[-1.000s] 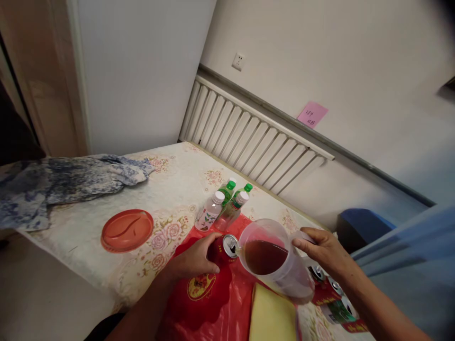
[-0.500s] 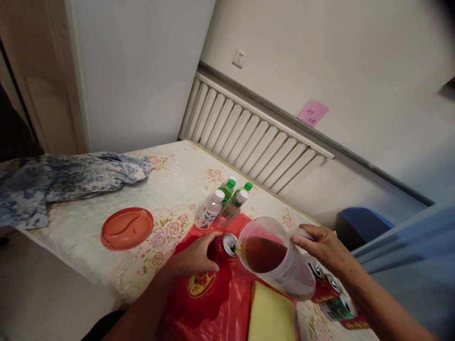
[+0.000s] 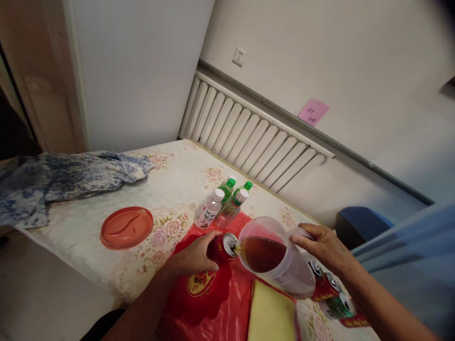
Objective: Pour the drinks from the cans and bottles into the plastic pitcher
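My left hand (image 3: 197,255) is wrapped round a dark red drink can (image 3: 223,246), whose opened top faces the pitcher. My right hand (image 3: 320,241) grips the handle of a clear plastic pitcher (image 3: 298,279), tilted so that its mouth points at the can. Reddish-brown liquid (image 3: 265,255) lies in the pitcher, and a thin stream runs between the pitcher's lip and the can's opening. Beneath the can is a red scalloped mat (image 3: 199,303) with a gold emblem, on a red plastic sheet (image 3: 238,303).
Several bottles (image 3: 210,208) with white and green caps stand behind the can. Several opened cans (image 3: 332,289) are beside my right forearm. A folded yellow cloth (image 3: 272,312) lies in front, an orange-red lid (image 3: 127,227) and a blue patterned cloth (image 3: 88,177) to the left. A radiator (image 3: 249,132) borders the table.
Almost nothing differs. Both hands, the can and the tilted pitcher keep their places, with the thin stream still between them.
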Available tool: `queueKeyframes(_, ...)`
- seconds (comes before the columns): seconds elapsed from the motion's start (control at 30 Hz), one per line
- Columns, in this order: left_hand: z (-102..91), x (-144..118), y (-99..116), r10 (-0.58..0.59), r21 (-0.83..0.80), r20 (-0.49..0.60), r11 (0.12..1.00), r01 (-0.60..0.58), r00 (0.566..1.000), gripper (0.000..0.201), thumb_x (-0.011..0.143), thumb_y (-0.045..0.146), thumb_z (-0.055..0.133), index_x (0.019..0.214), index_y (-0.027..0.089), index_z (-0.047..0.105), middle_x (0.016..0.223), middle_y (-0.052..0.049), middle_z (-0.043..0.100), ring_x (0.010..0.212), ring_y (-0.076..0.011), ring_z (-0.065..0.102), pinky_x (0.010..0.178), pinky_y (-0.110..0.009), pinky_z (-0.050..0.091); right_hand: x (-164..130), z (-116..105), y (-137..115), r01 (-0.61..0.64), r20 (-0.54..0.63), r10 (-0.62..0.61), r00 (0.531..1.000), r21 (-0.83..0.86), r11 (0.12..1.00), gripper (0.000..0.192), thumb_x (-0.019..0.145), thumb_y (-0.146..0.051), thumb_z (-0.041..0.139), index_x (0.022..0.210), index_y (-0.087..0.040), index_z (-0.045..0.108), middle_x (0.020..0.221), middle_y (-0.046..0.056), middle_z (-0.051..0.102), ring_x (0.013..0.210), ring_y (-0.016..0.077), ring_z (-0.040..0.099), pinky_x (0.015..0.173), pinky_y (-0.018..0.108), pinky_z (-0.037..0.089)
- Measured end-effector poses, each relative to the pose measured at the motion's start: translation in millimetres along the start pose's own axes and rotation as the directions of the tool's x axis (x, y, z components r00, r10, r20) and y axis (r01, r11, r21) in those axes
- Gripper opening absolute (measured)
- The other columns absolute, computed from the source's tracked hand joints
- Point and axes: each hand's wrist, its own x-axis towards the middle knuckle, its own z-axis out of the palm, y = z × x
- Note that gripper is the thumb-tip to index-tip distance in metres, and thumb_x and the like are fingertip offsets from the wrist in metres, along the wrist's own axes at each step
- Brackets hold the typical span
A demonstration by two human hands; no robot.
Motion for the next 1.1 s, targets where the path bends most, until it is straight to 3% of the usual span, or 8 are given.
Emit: queueKeyframes(1.1,0.3,2.5,-6.0,0.011,0.030,0.017,0.999,-0.011,1.000,0.074,0.055,0.010,0.068,0.125,0.026,0.051,0.124,0.000,0.063,0.113,-0.0246,0.059,0.095,-0.030,0.046,2.6,-2.4,2.0,0.003,0.088,0.006,0.996,-0.103,0.995,0.053,0.076,-0.066,0.057,0.058,-0.021,0.037,0.059,-0.006,0.027,0.055,0.0100,0.027,0.050,0.024,0.021)
